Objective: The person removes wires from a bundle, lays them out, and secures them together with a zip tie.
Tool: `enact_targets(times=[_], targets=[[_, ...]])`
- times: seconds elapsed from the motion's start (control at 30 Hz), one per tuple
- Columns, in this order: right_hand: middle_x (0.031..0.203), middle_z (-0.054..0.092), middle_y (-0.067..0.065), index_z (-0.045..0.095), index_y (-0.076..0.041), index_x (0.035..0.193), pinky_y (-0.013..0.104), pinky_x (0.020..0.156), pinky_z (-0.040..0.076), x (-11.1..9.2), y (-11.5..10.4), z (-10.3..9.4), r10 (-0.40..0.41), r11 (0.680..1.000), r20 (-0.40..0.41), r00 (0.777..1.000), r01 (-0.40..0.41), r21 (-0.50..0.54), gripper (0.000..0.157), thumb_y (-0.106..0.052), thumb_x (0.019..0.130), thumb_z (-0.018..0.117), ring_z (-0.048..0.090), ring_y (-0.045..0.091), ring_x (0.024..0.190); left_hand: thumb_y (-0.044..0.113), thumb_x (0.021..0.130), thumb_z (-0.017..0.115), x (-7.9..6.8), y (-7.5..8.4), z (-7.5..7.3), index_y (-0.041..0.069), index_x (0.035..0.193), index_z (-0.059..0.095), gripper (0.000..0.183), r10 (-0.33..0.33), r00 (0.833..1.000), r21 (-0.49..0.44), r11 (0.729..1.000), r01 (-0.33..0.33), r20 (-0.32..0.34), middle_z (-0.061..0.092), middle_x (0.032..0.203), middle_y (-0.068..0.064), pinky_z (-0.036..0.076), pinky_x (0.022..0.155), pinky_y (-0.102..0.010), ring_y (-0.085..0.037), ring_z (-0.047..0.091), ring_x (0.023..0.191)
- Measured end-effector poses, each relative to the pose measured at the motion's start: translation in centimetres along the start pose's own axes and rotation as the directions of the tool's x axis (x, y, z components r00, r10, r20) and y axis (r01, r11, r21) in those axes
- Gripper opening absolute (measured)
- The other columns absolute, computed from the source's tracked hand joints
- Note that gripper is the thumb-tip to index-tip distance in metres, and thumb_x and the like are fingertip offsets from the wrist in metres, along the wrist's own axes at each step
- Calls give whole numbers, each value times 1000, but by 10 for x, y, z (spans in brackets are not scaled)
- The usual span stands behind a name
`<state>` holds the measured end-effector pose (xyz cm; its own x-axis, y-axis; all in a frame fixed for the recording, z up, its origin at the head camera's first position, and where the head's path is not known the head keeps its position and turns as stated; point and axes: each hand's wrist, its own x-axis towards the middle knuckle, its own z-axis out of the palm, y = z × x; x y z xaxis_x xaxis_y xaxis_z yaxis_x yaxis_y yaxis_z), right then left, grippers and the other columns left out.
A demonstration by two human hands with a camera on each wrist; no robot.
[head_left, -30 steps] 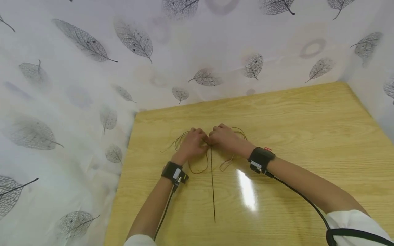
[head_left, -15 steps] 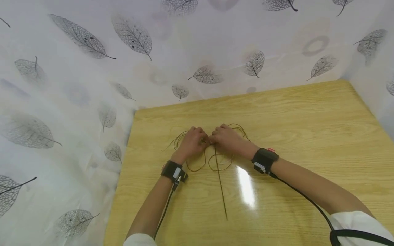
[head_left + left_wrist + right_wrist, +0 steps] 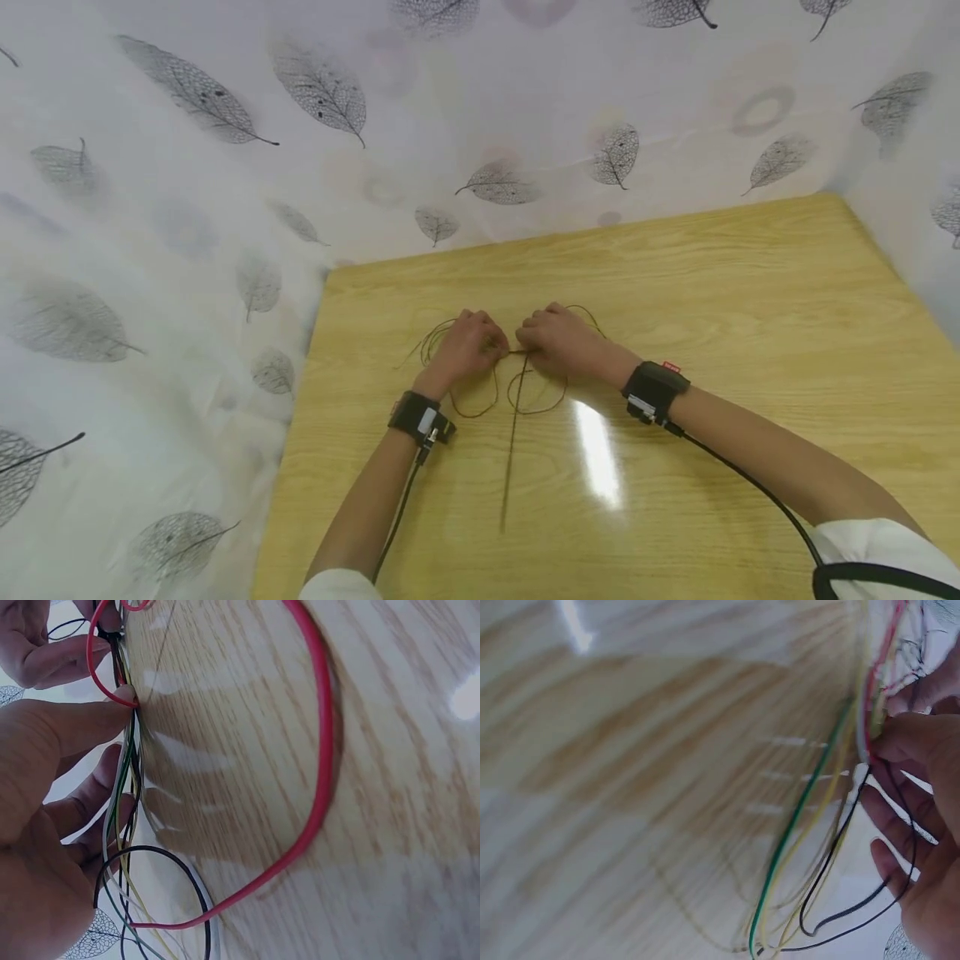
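A bundle of thin coloured wires (image 3: 124, 776) runs between both hands. My left hand (image 3: 467, 343) pinches it between thumb and fingertips, the other fingers lying behind the wires. Just to the right, my right hand (image 3: 561, 340) pinches the same bundle, and a short stretch shows between the hands. A long, thin, dark strip (image 3: 513, 442) hangs from the bundle at the right fingertips, pointing towards my body. In the left wrist view a red wire (image 3: 324, 735) bows out over the table. Green wire (image 3: 802, 796) and black wire (image 3: 832, 862) trail below the right hand.
The wood-grain table (image 3: 720, 333) lies under both hands, with a bright light reflection on its surface. Leaf-patterned sheeting (image 3: 360, 192) rises behind and at the sides. Wire loops (image 3: 540, 412) spread on the table around the hands. A black cable (image 3: 738, 479) runs along the right arm.
My hands have drawn slightly apart, the right one shifting right, and the bundle shows between them. The dark strip's lower end has swung right, then back left.
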<state>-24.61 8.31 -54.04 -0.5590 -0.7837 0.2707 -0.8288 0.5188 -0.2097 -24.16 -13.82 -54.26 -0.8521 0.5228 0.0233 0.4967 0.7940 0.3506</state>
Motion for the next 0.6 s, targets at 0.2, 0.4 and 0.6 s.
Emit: enact_targets(times=[0.2,0.4,0.6], targets=[[77,59,-3,65,-14,83,39,77,44,-1,-1,6,-30,1000,-16,999,30,-7,10,-16,85,75,54,18,74,22,81,78,-3,0,-2,23,88,77,7,-15,1000,2,1000,15,14,62,100,3,43,77,-31,-18,47,90],[77,60,-2,62,-15,82,39,82,44,-7,0,10,-7,997,-15,1000,6,-72,8,-10,84,67,56,19,76,27,83,77,-2,-1,0,24,89,77,7,-13,1000,16,1000,13,3,62,99,5,42,74,-30,-16,46,87],[72,63,-1,63,-16,77,45,87,45,-19,7,5,36,995,-74,997,-43,-92,9,-8,79,65,57,22,74,29,85,76,-3,-3,0,25,89,76,5,-16,1000,7,1000,16,6,62,101,5,42,74,-30,-16,46,89]])
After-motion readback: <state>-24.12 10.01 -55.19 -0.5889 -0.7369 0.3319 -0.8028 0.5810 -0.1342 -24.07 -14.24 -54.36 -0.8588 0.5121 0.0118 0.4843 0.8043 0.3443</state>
